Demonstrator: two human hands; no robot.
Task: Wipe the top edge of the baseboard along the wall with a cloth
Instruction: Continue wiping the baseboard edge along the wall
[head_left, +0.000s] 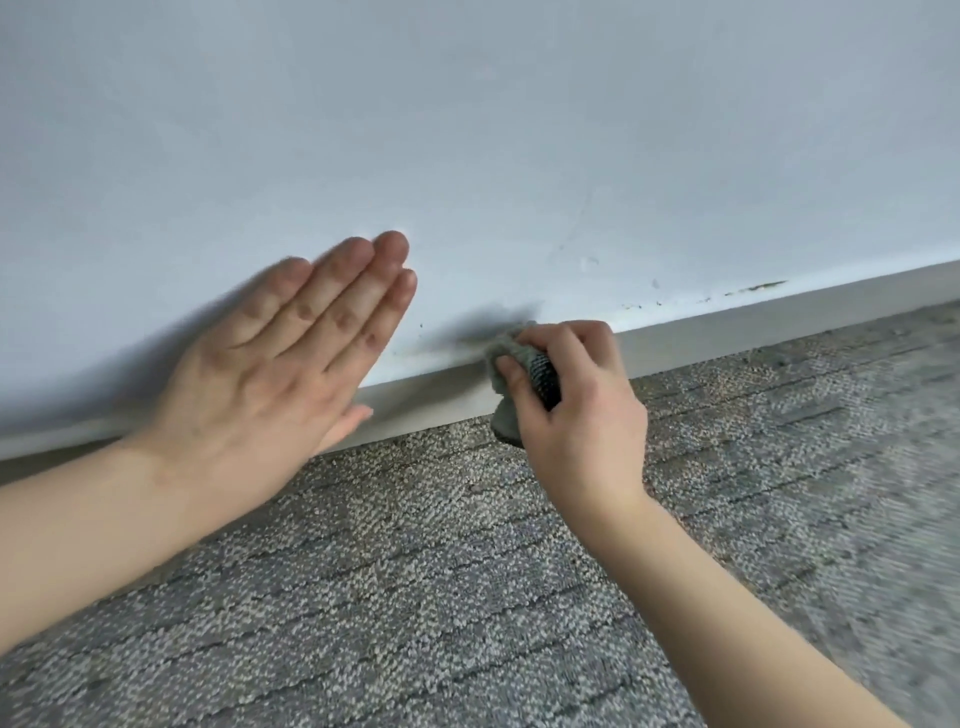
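— Two hands are what we have to go on, both bare. Where do we place them?

— We see the left hand (270, 358) spread flat, fingers straight and together, its palm against the pale wall (467, 130) just above the baseboard (753, 325). It grips nothing. Its thumb reaches down in front of the baseboard's face.

— And the other?

— We find the right hand (576, 405) curled around a bunched grey-green cloth (511, 353), thumb in front and fingers wrapped over it. A darker, woven-looking part of the cloth shows between thumb and fingers, and a fold hangs below the hand in front of the baseboard.

— Where is the cloth, as we read it?

— We put it on the top edge of the baseboard, pressed where the wall meets it, just right of the left hand's fingertips.

— Anything else we can name?

— Dark specks along the top edge farther right, and grey patterned carpet (467, 597) under both forearms.
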